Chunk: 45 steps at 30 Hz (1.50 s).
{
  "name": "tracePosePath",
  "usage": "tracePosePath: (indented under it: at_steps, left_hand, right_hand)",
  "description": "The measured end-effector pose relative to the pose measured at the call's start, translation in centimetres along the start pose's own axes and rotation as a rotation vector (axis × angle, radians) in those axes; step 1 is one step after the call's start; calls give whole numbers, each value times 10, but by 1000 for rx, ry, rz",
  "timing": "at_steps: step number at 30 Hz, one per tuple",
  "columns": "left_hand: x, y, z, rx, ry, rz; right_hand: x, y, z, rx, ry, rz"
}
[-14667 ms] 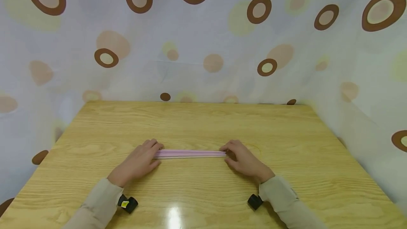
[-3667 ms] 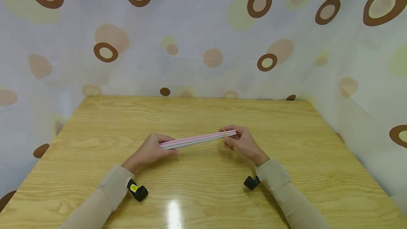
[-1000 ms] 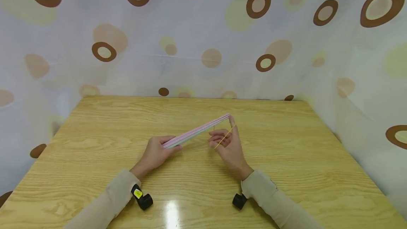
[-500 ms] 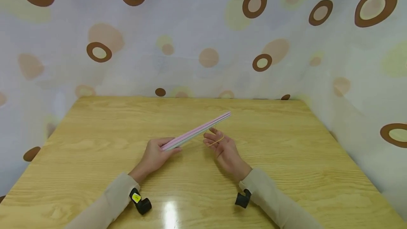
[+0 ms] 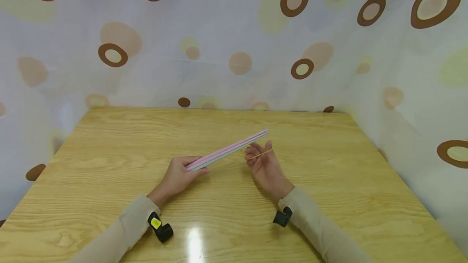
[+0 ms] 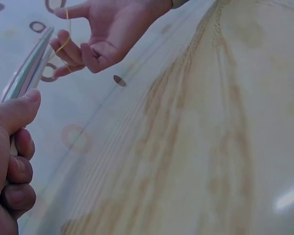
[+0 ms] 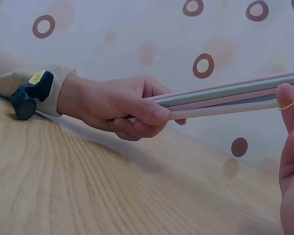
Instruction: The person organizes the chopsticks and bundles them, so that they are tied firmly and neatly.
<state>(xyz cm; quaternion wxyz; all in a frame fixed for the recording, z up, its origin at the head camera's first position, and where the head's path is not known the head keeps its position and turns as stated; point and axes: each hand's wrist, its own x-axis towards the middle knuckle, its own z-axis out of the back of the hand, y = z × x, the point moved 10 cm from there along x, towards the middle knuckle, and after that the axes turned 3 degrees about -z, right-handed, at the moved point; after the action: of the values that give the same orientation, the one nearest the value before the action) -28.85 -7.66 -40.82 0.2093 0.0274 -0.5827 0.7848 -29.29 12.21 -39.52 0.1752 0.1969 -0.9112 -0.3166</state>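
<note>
Your right hand [image 5: 268, 171] has shifted slightly rightward since half a second ago, fingers spread, stretching the band [image 5: 260, 155]. Your left hand [image 5: 179, 175] grips the lower end of the sticks [image 5: 226, 150], slanting up above the table [image 5: 329, 173]. They look light, stiff, probably slippery: squeeze that end firmly; ease the springy band.

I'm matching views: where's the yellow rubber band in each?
Head: just right of centre, rubber band stretched across the right hand.
Left wrist: upper left.
Right wrist: at the right edge, partly cut off.
Shared landmark: the sticks gripped by the left hand.
</note>
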Motion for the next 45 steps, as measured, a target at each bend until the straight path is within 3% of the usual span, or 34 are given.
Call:
tracePosePath:
  at_steps: [4, 9, 15, 18, 24, 27, 33, 38, 42, 45]
  left_hand:
    - [2, -2, 4, 19, 24, 4]
    - [-1, -4, 12, 76, 41, -11]
    - [-7, -7, 17, 119, 40, -57]
    - [-4, -11, 15, 145, 50, -114]
    - [0, -15, 11, 168, 72, -164]
    - [0, -16, 10, 180, 78, -173]
    - [1, -19, 7, 221, 91, -200]
    - [1, -23, 6, 252, 92, -231]
    - [2, -22, 6, 235, 94, -213]
    - [4, -14, 7, 199, 87, -144]
  right_hand:
    - [3, 10, -2, -2, 45, 21]
    - [3, 12, -10, -36, 173, 4]
    - [1, 12, -12, -217, 256, 0]
    - [1, 17, -9, -284, 238, 26]
    - [2, 24, -4, -281, 221, 30]
    - [2, 25, -3, -391, 188, 35]
    - [0, 30, 7, -638, 32, 5]
    - [-2, 30, 9, -811, 0, -11]
    - [-1, 30, 14, -921, -74, -40]
    - [-1, 28, 19, -949, -135, -87]
